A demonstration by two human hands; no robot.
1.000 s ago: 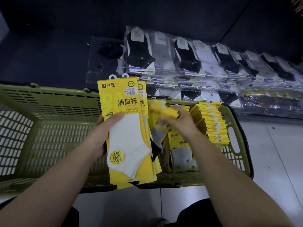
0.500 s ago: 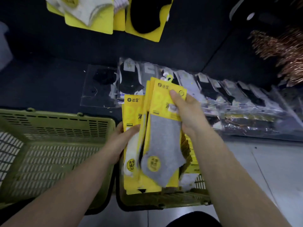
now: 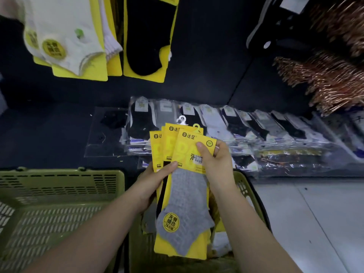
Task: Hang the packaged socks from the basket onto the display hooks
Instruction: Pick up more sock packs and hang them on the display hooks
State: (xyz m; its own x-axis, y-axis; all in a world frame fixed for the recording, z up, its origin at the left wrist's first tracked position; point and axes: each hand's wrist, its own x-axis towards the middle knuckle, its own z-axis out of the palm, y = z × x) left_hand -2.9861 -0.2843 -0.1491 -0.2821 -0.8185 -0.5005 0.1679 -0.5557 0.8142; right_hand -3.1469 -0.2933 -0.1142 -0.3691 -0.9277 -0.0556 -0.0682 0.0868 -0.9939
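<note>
1. A dark wall (image 3: 206, 56) fills the back, and a pale floor (image 3: 315, 223) shows on the right. A low shelf (image 3: 49, 134) along the wall holds rows of bagged socks (image 3: 246, 125).
2. Two green baskets sit in front. The basket (image 3: 244, 186) under the hands has more yellow packs inside. The second basket (image 3: 59, 194) is just beside it on the left.
3. Up high, hung packs (image 3: 78, 56) dangle on the wall, so the new ones likely go there. Their hooks are out of view.
4. The sock packs (image 3: 169, 138) are lifted above the basket and fanned out. I think that makes it easy to take just one.
5. The left hand (image 3: 153, 182) grips the bunch, with its thumb pressed on the front and its other fingers hidden behind.
6. The right hand (image 3: 218, 164) pinches the top corner of the front pack (image 3: 189, 203), the grey one, thumb in front and fingers behind. It probably means to pull it free.
7. Little hangers (image 3: 182, 120) stick up from the packs, ready to slip onto a hook.
</note>
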